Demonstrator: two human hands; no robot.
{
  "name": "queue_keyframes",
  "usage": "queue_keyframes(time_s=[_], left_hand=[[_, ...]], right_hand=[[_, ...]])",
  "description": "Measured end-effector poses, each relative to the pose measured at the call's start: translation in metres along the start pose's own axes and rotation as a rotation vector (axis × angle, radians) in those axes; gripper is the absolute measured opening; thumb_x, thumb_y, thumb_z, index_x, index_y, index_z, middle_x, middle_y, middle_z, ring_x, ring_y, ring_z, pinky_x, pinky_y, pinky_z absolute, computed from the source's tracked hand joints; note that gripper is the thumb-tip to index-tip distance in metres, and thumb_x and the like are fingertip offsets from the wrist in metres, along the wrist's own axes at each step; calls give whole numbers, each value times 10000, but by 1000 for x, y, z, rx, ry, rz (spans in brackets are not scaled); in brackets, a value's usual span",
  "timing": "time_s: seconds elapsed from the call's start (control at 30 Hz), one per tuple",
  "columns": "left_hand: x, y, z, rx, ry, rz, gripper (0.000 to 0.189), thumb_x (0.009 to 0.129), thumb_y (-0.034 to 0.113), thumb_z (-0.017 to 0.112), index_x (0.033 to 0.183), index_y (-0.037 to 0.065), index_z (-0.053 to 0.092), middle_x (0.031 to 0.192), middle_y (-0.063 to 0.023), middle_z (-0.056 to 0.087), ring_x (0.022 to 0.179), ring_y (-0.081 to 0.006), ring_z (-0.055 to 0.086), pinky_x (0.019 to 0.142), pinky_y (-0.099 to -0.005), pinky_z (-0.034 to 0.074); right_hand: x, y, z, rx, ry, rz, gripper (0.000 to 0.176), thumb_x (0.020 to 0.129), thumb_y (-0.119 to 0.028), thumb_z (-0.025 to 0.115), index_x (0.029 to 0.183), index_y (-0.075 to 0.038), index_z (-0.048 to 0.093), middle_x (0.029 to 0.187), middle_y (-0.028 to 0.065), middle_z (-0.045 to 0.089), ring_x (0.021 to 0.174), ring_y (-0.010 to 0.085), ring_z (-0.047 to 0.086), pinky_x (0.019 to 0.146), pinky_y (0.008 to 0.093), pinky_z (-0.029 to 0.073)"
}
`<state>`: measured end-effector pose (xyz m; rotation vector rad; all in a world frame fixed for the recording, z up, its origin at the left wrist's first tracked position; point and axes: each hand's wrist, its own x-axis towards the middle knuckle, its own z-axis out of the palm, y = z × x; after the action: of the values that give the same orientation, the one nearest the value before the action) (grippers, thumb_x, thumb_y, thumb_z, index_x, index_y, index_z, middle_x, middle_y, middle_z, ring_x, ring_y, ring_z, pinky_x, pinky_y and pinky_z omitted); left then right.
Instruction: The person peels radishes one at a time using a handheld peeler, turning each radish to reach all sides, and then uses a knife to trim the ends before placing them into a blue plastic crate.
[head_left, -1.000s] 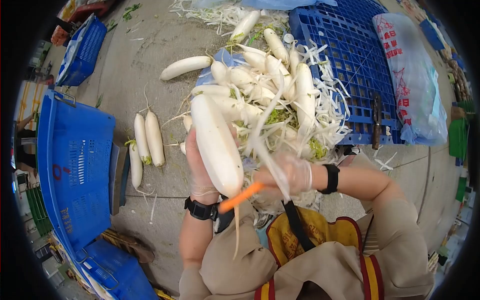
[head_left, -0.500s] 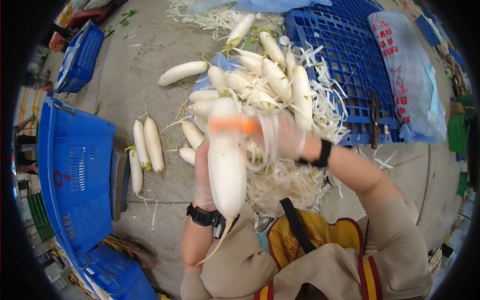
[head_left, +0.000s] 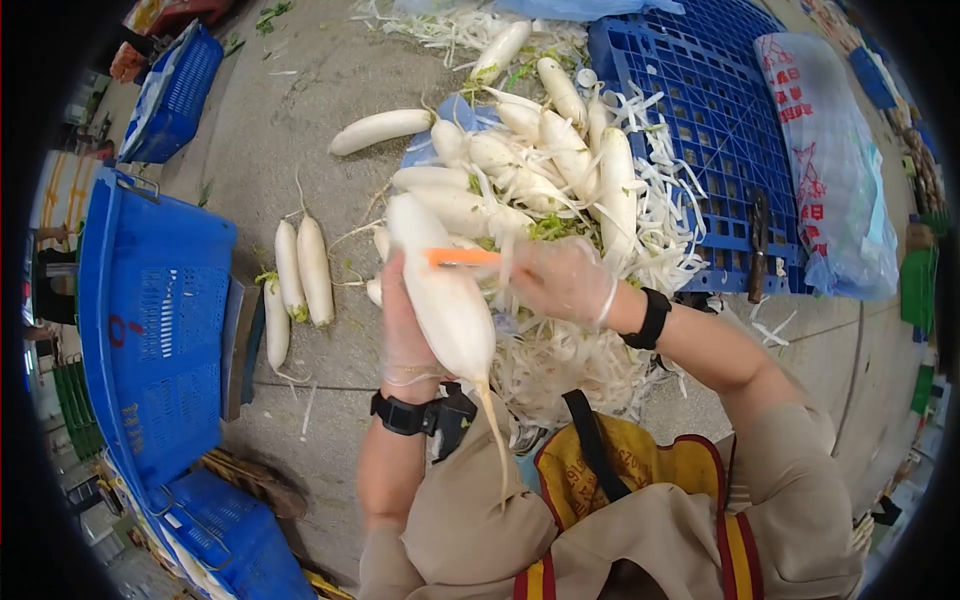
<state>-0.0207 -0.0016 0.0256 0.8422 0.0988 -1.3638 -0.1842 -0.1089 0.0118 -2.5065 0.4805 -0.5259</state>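
A large white daikon radish (head_left: 452, 312) lies slanted across my left hand (head_left: 404, 325), its long root hanging toward my lap. That gloved hand is closed around the radish from its left side. My right hand (head_left: 565, 283), in a clear glove, is closed on an orange peeler (head_left: 463, 258) that rests against the radish's upper half. Pale peel strips hang by the right fingers. Just beyond is a pile of daikon radishes (head_left: 530, 165), some with green tops. Below my right hand is a heap of peelings (head_left: 575, 365).
Three radishes (head_left: 303, 262) lie on the floor at left, beside a tall blue basket (head_left: 160, 330). A blue plastic pallet (head_left: 690, 120) at right bears a knife (head_left: 758, 245) and a printed plastic bag (head_left: 830, 165). Another blue basket (head_left: 178, 100) stands at far left.
The held radish has tilted, its top going left and its root end swinging right. My right hand and the peeler have moved slightly and are less blurred.
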Motion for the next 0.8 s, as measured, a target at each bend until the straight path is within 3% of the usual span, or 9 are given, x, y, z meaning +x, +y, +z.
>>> queue_keyframes(time_s=[0.13, 0.2, 0.33, 0.4, 0.53, 0.57, 0.63, 0.73, 0.8], left_hand=[[2, 7, -5, 53, -37, -3, 562, 921, 475, 354, 1188, 1, 491, 1010, -127, 602, 869, -229, 605, 756, -346, 517], [3, 5, -13, 37, -6, 62, 563, 922, 465, 337, 1189, -4, 495, 991, -133, 607, 845, -235, 612, 725, -354, 522], [-10, 17, -7, 11, -248, 93, 569, 907, 479, 350, 1174, -5, 485, 1017, -138, 596, 838, -248, 617, 693, -362, 533], [-22, 41, 2, 52, -21, 166, 532, 916, 455, 381, 1179, 4, 484, 1043, -133, 585, 871, -246, 608, 739, -356, 531], [-43, 151, -17, 462, 139, 810, 488, 943, 433, 384, 1216, 41, 489, 1109, -132, 586, 986, -219, 581, 888, -351, 480], [-59, 189, -1, 375, 288, 847, 594, 944, 472, 327, 1296, 3, 418, 1270, -197, 498, 1152, -278, 509, 1006, -395, 406], [-90, 307, -69, 40, -259, 867, 742, 929, 466, 290, 1409, -78, 134, 1448, -297, 192, 1370, -396, 172, 1138, -510, 161], [-136, 393, -93, 167, -100, 1305, 728, 924, 332, 349, 1421, -71, 2, 1483, -266, 115, 1381, -413, 104, 1134, -557, 95], [-152, 379, -80, 214, 44, 1382, 717, 918, 280, 371, 1422, -69, -2, 1486, -260, 115, 1383, -409, 100, 1138, -548, 93]], right_hand=[[-3, -15, -8, 150, 119, -397, 106, 797, -214, 630, 810, -115, 595, 553, 49, 560, 447, 227, 563, 392, 335, 441], [-2, 12, 5, -27, 87, -40, 118, 808, -236, 622, 824, -127, 581, 584, 62, 575, 464, 237, 566, 404, 351, 452], [5, 63, 2, 31, 166, 287, 147, 845, -266, 570, 844, -119, 570, 625, 91, 593, 516, 306, 581, 468, 406, 455], [-12, 66, 3, 17, 77, 254, 163, 851, -273, 562, 871, -112, 565, 632, 99, 594, 535, 320, 583, 488, 418, 455], [-30, 82, -2, 0, -60, 369, 205, 866, -292, 544, 948, -105, 554, 656, 130, 598, 590, 344, 591, 542, 445, 459], [-31, 83, -5, -2, -60, 374, 205, 866, -292, 544, 948, -105, 554, 656, 130, 598, 590, 344, 591, 542, 445, 459], [-34, 82, -11, 57, -111, 501, 196, 890, -257, 526, 950, -74, 559, 697, 180, 595, 660, 386, 592, 589, 437, 469], [-37, 87, -3, 14, -119, 512, 205, 886, -300, 514, 956, -112, 555, 675, 158, 601, 642, 371, 593, 582, 467, 458], [-37, 88, 4, 21, -128, 508, 203, 888, -301, 510, 948, -112, 551, 675, 157, 600, 642, 372, 592, 585, 469, 457]])
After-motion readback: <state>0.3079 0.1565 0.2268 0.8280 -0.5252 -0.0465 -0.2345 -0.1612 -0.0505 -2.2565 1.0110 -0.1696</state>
